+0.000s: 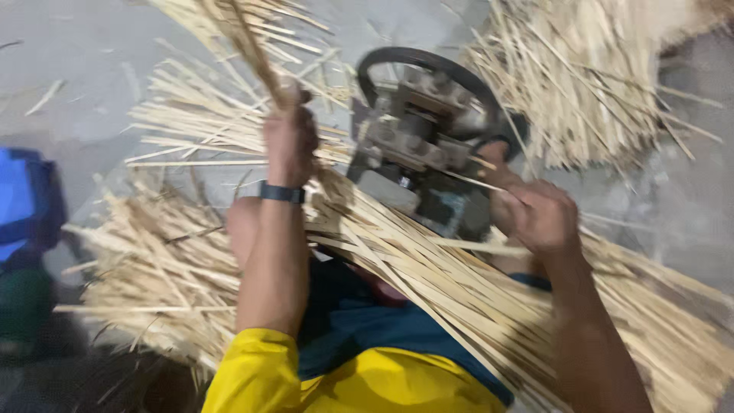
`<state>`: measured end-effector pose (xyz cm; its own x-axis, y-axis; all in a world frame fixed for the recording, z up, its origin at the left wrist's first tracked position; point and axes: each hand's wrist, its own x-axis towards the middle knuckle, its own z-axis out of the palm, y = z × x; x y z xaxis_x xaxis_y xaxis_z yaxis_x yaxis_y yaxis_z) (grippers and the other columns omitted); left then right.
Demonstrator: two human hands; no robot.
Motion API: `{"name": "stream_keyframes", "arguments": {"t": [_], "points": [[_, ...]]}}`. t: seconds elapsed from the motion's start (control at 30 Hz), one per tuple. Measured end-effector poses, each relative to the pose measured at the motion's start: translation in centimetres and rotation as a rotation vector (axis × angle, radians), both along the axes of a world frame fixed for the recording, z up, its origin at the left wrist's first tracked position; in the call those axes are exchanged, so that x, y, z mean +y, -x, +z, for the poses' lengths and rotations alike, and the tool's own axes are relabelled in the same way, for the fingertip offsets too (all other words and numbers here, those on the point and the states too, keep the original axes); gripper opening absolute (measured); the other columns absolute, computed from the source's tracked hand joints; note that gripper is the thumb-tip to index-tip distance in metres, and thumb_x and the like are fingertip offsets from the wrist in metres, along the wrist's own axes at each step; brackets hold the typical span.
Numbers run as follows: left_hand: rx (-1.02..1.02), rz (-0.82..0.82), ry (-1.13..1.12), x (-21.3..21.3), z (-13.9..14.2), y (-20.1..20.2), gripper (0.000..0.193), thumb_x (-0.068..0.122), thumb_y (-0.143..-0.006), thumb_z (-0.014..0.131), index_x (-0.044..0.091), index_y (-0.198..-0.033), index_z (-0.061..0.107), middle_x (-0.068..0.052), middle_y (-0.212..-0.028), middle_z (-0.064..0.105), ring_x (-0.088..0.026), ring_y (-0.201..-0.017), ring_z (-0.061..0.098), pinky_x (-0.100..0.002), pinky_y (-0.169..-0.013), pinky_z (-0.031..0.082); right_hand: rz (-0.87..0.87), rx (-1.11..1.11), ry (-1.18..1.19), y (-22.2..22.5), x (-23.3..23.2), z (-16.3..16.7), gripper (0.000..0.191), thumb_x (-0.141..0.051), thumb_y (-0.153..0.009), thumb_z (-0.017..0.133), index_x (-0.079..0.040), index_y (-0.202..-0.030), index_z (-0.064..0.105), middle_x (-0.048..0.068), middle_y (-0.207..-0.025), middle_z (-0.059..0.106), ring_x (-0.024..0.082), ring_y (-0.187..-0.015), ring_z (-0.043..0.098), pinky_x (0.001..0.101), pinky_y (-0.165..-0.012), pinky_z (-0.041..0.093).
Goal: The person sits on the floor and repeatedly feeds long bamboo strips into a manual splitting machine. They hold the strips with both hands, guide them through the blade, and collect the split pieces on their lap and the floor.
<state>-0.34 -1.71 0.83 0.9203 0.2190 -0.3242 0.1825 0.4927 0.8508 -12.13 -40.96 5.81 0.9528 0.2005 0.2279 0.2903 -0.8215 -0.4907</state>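
My left hand (289, 138) is raised and closed around a bunch of pale bamboo strips (229, 34) that rise up and to the left. A dark band sits on that wrist. My right hand (535, 213) is closed on thin strips (466, 177) just right of a small dark metal machine (417, 145) with a black curved guard. A long sheaf of bamboo strips (459, 291) lies across my lap, running from the machine to the lower right.
Piles of loose bamboo strips lie on the grey floor at the left (153, 260), behind my left hand (206, 126) and at the upper right (596, 84). A blue object (23, 203) stands at the left edge.
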Motion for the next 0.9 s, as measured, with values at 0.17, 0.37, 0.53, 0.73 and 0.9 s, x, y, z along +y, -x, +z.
{"name": "stream_keyframes", "arguments": {"t": [0.17,0.37,0.53,0.73,0.9], "points": [[0.074,0.054,-0.087,-0.7,-1.3,-0.7,0.042,0.045,-0.090,0.081,0.010,-0.084,0.059,0.003,-0.059,0.053,-0.006,-0.041,0.040,-0.025,-0.035,0.030,-0.003,-0.138,0.035,0.2,1.0,-1.5,0.019,-0.012,-0.094,0.077,-0.005,-0.112,0.076,0.015,-0.093,0.068,0.032,-0.090,0.065,0.0427,-0.084,0.052],[0.010,0.079,-0.275,-2.3,-1.6,-0.6,0.052,0.049,-0.080,0.079,0.004,-0.106,0.075,-0.002,-0.080,0.072,-0.004,-0.046,0.047,-0.023,-0.038,0.037,-0.050,-0.025,0.063,-0.3,4.3,-2.1,0.030,-0.023,-0.099,0.075,-0.010,-0.126,0.075,0.016,-0.101,0.070,0.034,-0.095,0.067,0.0430,-0.084,0.053],[0.036,0.066,-0.268,-2.5,-1.4,-0.4,0.053,0.048,-0.086,0.080,-0.001,-0.108,0.078,-0.007,-0.086,0.073,-0.005,-0.048,0.046,-0.024,-0.040,0.038,-0.164,0.061,0.191,-0.2,3.6,-1.4,0.032,-0.032,-0.099,0.073,-0.014,-0.126,0.078,0.015,-0.091,0.071,0.034,-0.079,0.068,0.0440,-0.078,0.054],[0.000,0.036,-0.157,-2.5,-1.5,-0.6,0.049,0.046,-0.094,0.071,-0.002,-0.103,0.077,-0.008,-0.093,0.082,-0.005,-0.043,0.039,-0.023,-0.038,0.036,-0.179,-0.007,0.117,0.9,0.8,-1.4,0.022,-0.031,-0.107,0.071,-0.010,-0.110,0.078,0.014,-0.096,0.072,0.031,-0.085,0.071,0.0376,-0.077,0.055],[-0.049,0.072,-0.019,-2.0,-0.7,-0.7,0.042,0.040,-0.097,0.067,0.002,-0.113,0.074,-0.008,-0.090,0.079,-0.005,-0.042,0.039,-0.023,-0.037,0.035,-0.279,0.336,0.047,2.3,0.7,-1.5,0.027,-0.031,-0.096,0.072,-0.011,-0.113,0.078,0.013,-0.103,0.076,0.028,-0.081,0.073,0.0415,-0.073,0.056]]}}
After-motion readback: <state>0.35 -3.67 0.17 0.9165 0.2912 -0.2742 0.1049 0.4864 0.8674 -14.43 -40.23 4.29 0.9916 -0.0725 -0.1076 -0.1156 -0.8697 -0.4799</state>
